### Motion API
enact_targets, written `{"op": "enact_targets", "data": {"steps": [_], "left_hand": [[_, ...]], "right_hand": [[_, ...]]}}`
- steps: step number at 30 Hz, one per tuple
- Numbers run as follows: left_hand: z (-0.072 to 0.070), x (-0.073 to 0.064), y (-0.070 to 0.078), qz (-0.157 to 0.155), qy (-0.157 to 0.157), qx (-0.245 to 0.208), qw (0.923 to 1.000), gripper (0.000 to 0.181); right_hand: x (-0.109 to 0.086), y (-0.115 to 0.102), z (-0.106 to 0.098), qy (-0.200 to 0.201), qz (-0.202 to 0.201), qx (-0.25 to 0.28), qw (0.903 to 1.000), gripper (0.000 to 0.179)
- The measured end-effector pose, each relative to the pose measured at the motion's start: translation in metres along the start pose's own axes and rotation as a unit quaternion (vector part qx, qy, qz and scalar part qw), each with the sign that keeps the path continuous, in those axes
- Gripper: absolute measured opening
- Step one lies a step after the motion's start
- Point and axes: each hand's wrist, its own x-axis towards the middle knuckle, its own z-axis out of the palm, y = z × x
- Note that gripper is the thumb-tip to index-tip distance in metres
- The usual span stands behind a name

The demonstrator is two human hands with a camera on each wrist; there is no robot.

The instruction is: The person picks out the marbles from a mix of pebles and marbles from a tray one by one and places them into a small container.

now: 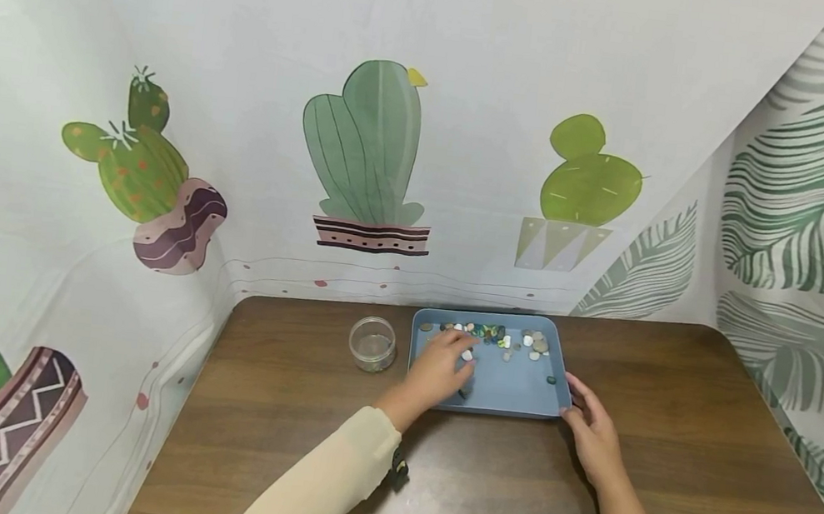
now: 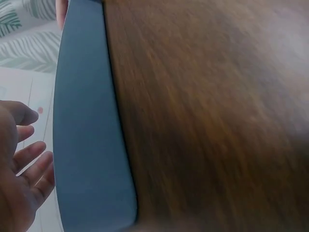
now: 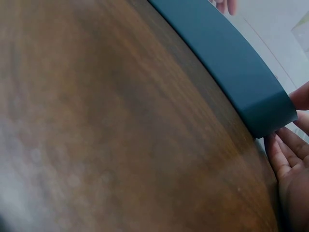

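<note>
A shallow blue tray (image 1: 514,392) lies on the table with many small stones (image 1: 538,346) in it, white, grey, green and dark. Above the tray's left part, my left hand (image 1: 436,370) hovers with its fingers loosely bent. Nothing shows between the fingers of the left hand (image 2: 19,179) in the left wrist view. At the tray's front right corner, my right hand (image 1: 595,440) grips the edge. The right wrist view has the right hand (image 3: 297,179) with its thumb at the rim and its fingers under the corner.
Left of the tray stands a clear round jar (image 1: 372,345), with a few small things at its bottom. The brown wooden table (image 1: 272,443) meets a white cloth backdrop (image 1: 481,172) printed with cacti along its back edge.
</note>
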Motion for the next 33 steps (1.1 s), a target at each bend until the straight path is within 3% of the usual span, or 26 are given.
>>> {"op": "enact_targets", "data": {"steps": [13,21,33], "left_hand": [[0.025,0.018,0.007,-0.009,-0.043,0.067,0.9968,0.039],[0.029,0.034,0.016,0.004,-0.051,0.095,0.9941,0.039],[0.037,0.043,0.022,-0.023,-0.086,0.147,0.9852,0.039]], "right_hand": [[-0.001,0.002,0.001,0.001,-0.007,0.007,1.0,0.051],[0.0,0.0,0.001,0.005,-0.002,0.01,0.9999,0.052],[-0.001,-0.001,0.001,0.004,-0.012,0.015,0.9998,0.052]]}}
